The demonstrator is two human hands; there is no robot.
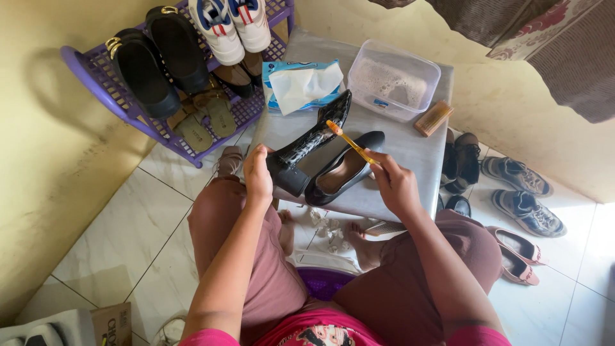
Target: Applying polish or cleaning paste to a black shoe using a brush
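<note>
Room: yellow walls and pale floor tiles surrounded a low grey counter.
Left hand: the left hand gripped the heel end of a glossy black shoe, tilted toe-up toward 1 o'clock.
Right hand: the right hand pinched an orange toothbrush, bristles touching that shoe.
Second shoe: a matte black pump lay just beside it.
12 o'clock: tissue pack, sudsy tub.
10 o'clock: purple shoe rack.
</note>
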